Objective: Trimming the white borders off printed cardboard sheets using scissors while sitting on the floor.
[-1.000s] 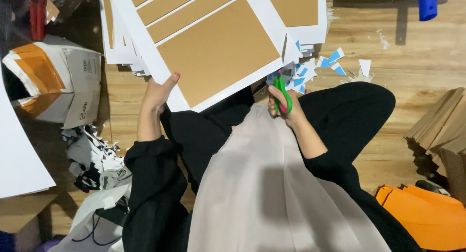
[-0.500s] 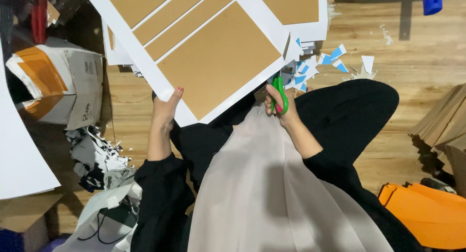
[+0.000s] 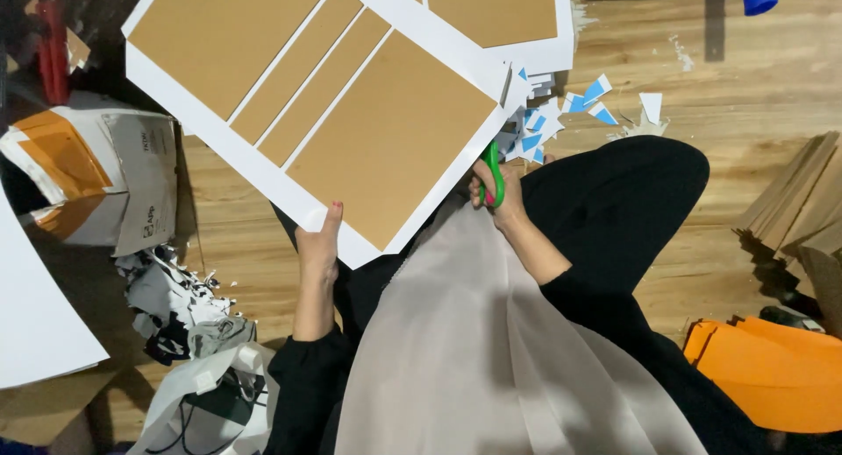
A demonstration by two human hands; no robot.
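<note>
At frame centre, the left hand [image 3: 317, 249] pinches the lower edge of a white sheet with brown panels [image 3: 324, 104], its top cut off by the frame. The right hand [image 3: 498, 192] closes around green-handled scissors [image 3: 492, 170], blades hidden behind the sheet; paper scraps [image 3: 561, 104] lie beyond.

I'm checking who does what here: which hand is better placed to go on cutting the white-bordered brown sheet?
Right hand: it already grips the green-handled scissors at the sheet's right edge. The left hand pinches the sheet's lower edge, steadying it.
</note>
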